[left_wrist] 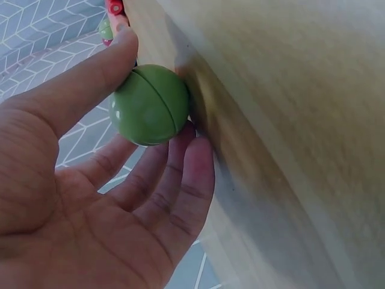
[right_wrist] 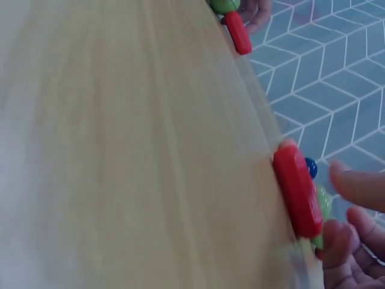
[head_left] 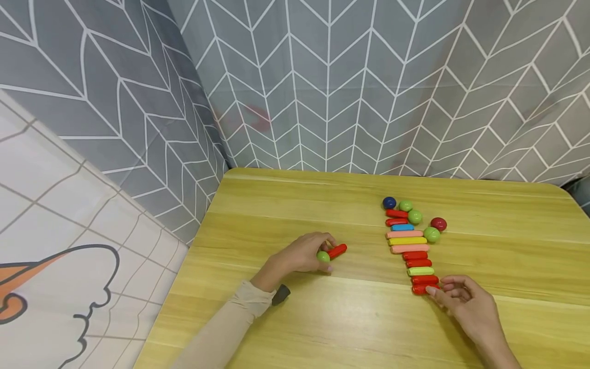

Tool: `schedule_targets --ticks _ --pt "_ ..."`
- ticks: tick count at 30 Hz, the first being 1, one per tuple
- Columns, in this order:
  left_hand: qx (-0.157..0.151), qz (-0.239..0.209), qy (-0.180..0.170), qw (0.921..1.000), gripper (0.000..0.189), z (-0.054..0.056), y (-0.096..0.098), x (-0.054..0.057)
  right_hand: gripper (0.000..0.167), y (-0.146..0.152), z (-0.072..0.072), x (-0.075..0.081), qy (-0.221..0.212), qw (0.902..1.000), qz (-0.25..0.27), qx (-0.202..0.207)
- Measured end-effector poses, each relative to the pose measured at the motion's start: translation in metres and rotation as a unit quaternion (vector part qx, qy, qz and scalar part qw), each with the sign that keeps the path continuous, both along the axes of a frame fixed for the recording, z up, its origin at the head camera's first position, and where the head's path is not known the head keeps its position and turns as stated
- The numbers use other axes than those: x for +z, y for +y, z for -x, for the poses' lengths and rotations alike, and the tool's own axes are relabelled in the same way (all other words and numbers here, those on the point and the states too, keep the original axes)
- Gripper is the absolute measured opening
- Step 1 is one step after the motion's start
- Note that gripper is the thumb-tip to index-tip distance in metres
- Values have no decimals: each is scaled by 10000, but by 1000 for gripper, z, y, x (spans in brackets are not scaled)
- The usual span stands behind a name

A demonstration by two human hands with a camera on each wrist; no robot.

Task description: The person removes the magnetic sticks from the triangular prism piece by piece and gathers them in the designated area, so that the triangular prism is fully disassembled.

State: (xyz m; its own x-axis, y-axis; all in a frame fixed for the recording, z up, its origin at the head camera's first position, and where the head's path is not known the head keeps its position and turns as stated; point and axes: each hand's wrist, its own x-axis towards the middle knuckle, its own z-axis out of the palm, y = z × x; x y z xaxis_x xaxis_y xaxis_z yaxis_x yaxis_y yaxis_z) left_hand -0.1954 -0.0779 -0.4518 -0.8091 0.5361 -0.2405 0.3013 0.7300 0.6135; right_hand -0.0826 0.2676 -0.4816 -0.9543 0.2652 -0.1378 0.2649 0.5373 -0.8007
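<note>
My left hand [head_left: 301,253] curls its thumb and fingers round a shiny green ball [left_wrist: 150,105] that has a seam across it. Just past that ball lies a short red stick [head_left: 338,250]. On the right, a column of short sticks runs up the table, in red, light green, pink, yellow and blue. My right hand [head_left: 470,305] is at the near end of this column, fingers loosely bent, beside the nearest red stick [right_wrist: 298,191]. Its thumb overlaps that stick's end in the head view, but a gap shows in the right wrist view.
By the column's far end are a dark blue ball [head_left: 389,203], several green balls [head_left: 415,217] and a dark red ball [head_left: 439,224]. A dark object [head_left: 281,294] shows beside the left sleeve. Patterned grey cloth [head_left: 313,92] hangs behind the wooden table [head_left: 341,328].
</note>
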Motion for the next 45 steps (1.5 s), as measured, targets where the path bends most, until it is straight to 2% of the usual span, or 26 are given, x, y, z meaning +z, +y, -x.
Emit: schedule_targets --ticks 4,6,9,11,13,16,19,22,26,35,45 --pt "47 -7 -46 10000 48 -1 1 2 40 -12 0 10 477 9988 -8 89" --pt "34 -31 -52 10000 48 -1 1 3 34 -23 3 16 791 9965 -90 266" --pt "-65 -55 -63 9999 46 -2 3 3 25 -41 9 22 1337 9882 -252 707" --pt "-149 -83 -71 9998 45 -3 5 3 24 -54 15 23 1528 9816 -339 1092" --pt "-244 -97 -59 9996 43 -3 8 2 25 -67 21 23 1563 9756 -425 1484" --pt "-342 -126 -28 9993 41 -4 10 1 31 -85 29 21 1296 9706 -525 1960" --pt "-397 -125 2 9991 38 -6 11 1 40 -99 36 15 1073 9663 -538 2277" --pt "-419 -119 22 9990 36 -7 11 2 44 -109 41 8 1143 9607 -551 2468" --pt "-393 -151 37 9991 36 -9 11 3 43 -119 46 1 1409 9554 -622 2519" --pt "-323 -158 66 9993 35 -9 10 1 32 -131 55 -7 1686 9502 -650 2540" --pt "-267 -266 72 9993 31 -8 10 -1 21 -138 60 -10 1658 9483 -880 2557"
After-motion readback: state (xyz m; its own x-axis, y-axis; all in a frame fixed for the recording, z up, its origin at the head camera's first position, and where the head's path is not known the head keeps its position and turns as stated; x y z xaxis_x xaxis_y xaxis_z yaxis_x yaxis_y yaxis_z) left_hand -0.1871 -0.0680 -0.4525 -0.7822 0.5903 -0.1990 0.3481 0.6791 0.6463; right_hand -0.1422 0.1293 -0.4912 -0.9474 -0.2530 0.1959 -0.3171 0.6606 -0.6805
